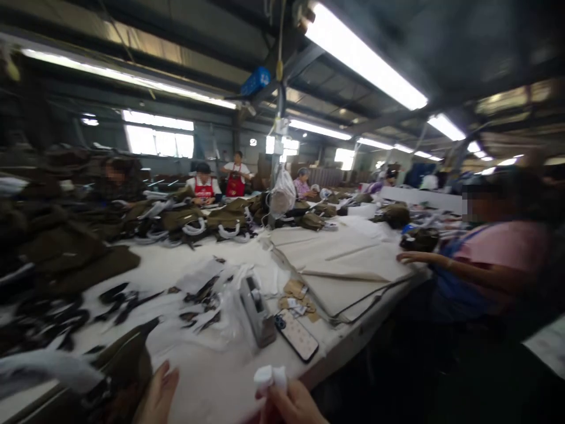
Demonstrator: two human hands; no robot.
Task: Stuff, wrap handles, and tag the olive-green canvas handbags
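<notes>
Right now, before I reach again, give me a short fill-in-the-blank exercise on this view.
1. The colour of the small object in the right hand is ____.
2. Between the grey device and the table's edge lies a ____.
3. The nearest co-worker's sleeve at the picture's right is ____.

Missing words: white; phone; pink.

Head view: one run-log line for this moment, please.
right hand: holds small white item | left hand: beside olive fabric, contact unclear | phone: lies beyond right hand
</notes>
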